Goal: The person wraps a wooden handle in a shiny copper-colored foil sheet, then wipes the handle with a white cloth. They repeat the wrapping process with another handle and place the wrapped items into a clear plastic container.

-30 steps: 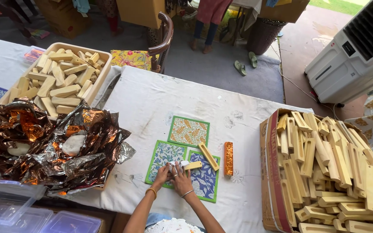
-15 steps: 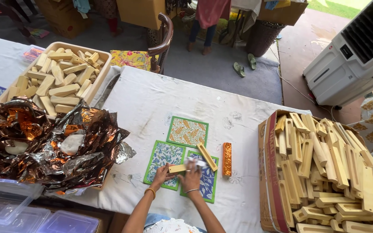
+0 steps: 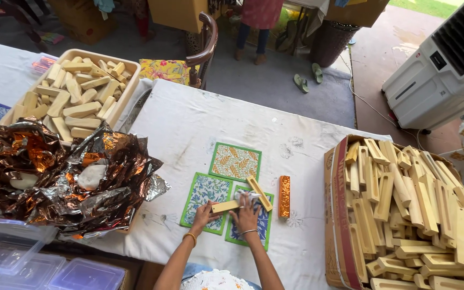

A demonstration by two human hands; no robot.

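Observation:
My left hand (image 3: pixel 203 215) holds one end of a pale wooden bar (image 3: pixel 225 207) lying over patterned paper squares. My right hand (image 3: pixel 246 216) presses down on a blue-patterned square (image 3: pixel 249 228) beside that bar, with something small and white at its fingertips. A hollow wooden holder (image 3: pixel 259 194) lies tilted just beyond my right hand. An orange foil-wrapped bar (image 3: pixel 284 196) rests to the right of it. A green-edged blue square (image 3: pixel 206 194) sits under my left hand, and a yellow leaf-patterned square (image 3: pixel 236 161) lies farther back.
A cardboard box (image 3: pixel 335 215) heaped with wooden holders stands at the right. Crumpled copper foil (image 3: pixel 65 177) lies left, behind it a tray (image 3: pixel 125 96) of pale bars. Clear plastic boxes (image 3: pixel 22 263) sit lower left. A chair (image 3: pixel 204 48), a white air cooler (image 3: pixel 436 70) and a standing person (image 3: pixel 258 21) are beyond the table.
My left hand has drawn the pale bar slightly leftward, and my right hand has shifted from the bar onto the blue square beside it.

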